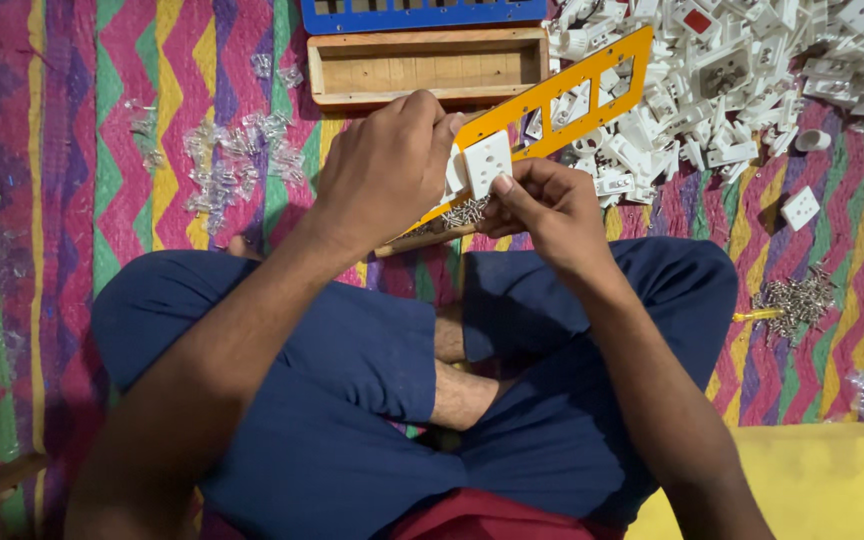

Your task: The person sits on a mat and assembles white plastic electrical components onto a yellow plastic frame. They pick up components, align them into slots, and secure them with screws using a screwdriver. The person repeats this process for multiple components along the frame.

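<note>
In the head view, a small white socket (487, 160) is held above the lap, against the near end of an orange panel (557, 95). It is pinched at its lower edge by the right hand (552, 210), thumb and fingers pressed on it; the left hand (387, 165) is curled over its left side, fingers closed, though how much they grip cannot be told. The socket is judged light, stiff and smooth, best held by its edges. The panel looks thin and rigid. A wooden box (422, 68) beyond is seen empty. White parts (742, 70) are heaped loose on the mat (72, 150), and screws (797, 300) lie to the right.
</note>
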Demonstrator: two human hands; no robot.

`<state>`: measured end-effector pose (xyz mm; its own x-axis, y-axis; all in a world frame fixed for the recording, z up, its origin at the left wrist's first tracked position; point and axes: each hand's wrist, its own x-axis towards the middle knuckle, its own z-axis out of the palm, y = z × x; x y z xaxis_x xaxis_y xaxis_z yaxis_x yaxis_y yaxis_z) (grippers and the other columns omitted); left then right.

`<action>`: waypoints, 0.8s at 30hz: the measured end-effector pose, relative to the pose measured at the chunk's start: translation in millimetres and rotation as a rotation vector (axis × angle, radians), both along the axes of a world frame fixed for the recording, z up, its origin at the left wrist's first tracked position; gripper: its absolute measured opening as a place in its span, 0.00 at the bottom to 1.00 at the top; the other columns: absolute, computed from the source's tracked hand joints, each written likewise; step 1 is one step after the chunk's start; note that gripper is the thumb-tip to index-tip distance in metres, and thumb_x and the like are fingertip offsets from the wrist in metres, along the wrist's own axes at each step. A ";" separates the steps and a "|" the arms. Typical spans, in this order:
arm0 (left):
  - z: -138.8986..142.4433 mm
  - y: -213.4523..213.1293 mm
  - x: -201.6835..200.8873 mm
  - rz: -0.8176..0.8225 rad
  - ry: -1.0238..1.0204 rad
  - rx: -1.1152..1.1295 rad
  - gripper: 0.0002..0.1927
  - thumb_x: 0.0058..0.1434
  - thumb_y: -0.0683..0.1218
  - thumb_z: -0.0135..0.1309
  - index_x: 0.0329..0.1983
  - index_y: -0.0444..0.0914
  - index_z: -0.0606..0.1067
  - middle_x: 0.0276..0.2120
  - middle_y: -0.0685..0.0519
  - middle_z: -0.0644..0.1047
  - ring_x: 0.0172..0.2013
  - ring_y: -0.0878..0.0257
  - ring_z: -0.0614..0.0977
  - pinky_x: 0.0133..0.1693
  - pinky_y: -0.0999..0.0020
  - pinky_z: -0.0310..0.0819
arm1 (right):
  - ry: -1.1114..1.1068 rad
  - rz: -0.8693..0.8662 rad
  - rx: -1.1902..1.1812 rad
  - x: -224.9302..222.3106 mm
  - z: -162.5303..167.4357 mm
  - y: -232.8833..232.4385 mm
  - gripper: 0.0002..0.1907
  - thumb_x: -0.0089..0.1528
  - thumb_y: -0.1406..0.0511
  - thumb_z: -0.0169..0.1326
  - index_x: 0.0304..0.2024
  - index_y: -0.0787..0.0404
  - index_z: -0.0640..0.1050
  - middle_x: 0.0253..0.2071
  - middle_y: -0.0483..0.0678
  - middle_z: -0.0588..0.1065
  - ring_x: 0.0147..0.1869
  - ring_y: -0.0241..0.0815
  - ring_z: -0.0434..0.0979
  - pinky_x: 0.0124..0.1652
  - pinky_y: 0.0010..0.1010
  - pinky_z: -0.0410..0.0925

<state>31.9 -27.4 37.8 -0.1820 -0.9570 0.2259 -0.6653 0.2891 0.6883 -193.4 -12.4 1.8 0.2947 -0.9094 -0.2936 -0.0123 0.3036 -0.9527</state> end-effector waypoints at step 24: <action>5.3 -16.0 42.2 0.108 0.116 -0.156 0.15 0.80 0.46 0.49 0.38 0.31 0.72 0.26 0.44 0.78 0.26 0.52 0.81 0.29 0.55 0.71 | 0.840 0.287 -0.676 18.2 -40.7 -5.3 0.12 0.56 0.68 0.62 0.43 0.62 0.82 0.40 0.56 0.78 0.43 0.60 0.79 0.41 0.46 0.72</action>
<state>74.1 -43.4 43.1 -0.0441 -0.9214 0.3861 -0.6169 0.3291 0.7150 -175.2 -17.8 -38.9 0.4600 -0.8874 0.0313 -0.7168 -0.3920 -0.5767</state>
